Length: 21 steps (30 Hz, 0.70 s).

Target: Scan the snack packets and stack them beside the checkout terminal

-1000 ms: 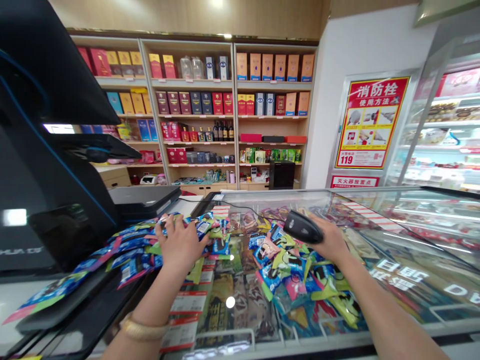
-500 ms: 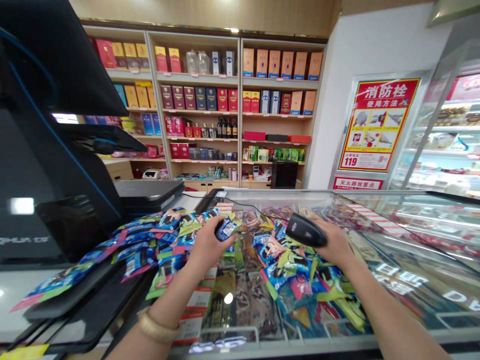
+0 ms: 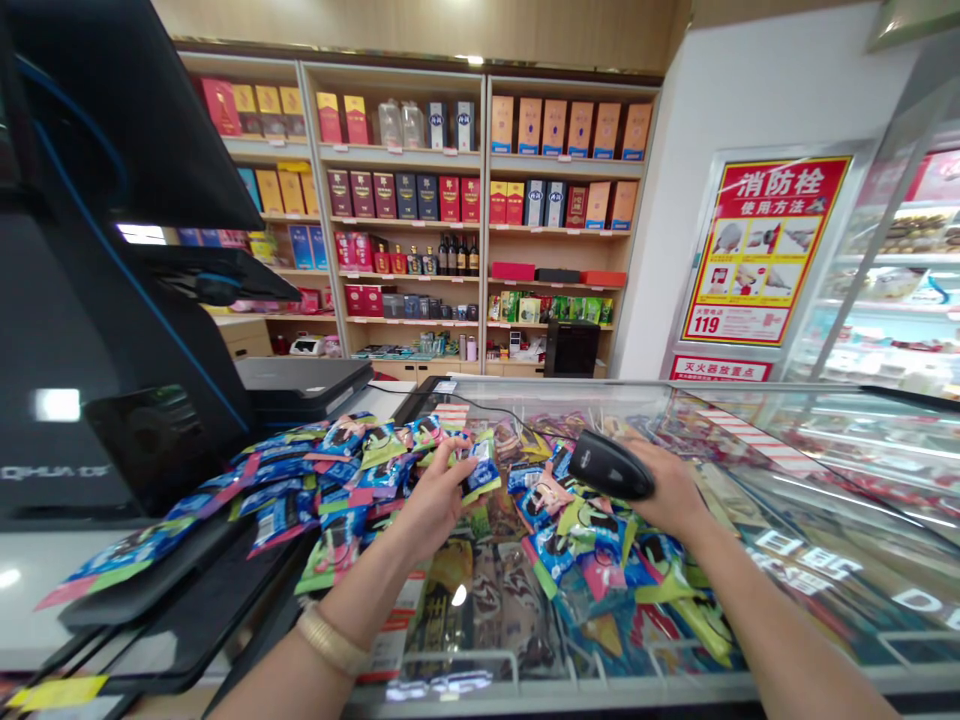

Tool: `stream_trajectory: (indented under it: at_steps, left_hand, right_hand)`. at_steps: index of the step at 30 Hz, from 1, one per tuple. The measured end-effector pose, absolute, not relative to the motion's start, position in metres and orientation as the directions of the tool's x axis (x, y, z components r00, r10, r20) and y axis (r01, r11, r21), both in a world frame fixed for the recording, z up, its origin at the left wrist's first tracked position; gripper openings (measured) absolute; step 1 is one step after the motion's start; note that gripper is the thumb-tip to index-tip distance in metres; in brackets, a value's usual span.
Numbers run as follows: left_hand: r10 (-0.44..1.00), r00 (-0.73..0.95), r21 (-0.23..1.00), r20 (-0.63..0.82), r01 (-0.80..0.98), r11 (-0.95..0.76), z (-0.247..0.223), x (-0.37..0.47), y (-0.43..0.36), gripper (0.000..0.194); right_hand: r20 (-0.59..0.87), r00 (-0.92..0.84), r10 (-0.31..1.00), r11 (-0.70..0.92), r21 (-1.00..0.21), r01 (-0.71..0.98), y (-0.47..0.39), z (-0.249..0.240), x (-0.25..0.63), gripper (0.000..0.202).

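Observation:
Between the thumb and fingers of my left hand is a small blue and green snack packet, held over the glass-topped freezer. My right hand is wrapped round a black barcode scanner, whose head points left. Left of my left hand, a large heap of similar packets spreads over the counter and black equipment. Beneath the scanner, a second pile of packets lies on the freezer glass.
A black checkout terminal stands at the left, with a flat black box beside it. The freezer spans the front and right. Shelves of boxes and bottles line the back. A thin cable crosses the freezer's far part.
My left hand has moved slightly right with the packet, which now sticks out toward the scanner. My right hand and the scanner have barely moved.

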<state>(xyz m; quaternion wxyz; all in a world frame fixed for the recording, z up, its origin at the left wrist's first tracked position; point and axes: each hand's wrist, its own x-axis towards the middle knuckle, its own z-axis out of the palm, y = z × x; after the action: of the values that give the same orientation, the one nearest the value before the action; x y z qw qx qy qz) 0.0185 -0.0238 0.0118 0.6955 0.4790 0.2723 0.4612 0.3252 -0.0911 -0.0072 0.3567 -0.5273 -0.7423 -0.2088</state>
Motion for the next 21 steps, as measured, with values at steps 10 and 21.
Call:
stream_trajectory:
  at_steps: [10, 21]
  left_hand:
    - [0.824, 0.383, 0.89, 0.418, 0.012, -0.456, 0.004, 0.017, -0.013, 0.036]
    - [0.706, 0.442, 0.65, 0.554, 0.299, -0.698, -0.005, 0.019, -0.014, 0.046]
  right_hand:
    - [0.737, -0.268, 0.62, 0.444, -0.048, 0.895, -0.097, 0.004, 0.314, 0.017]
    - [0.65, -0.381, 0.657, 0.498, 0.005, 0.867, -0.104, 0.01, 0.294, 0.011]
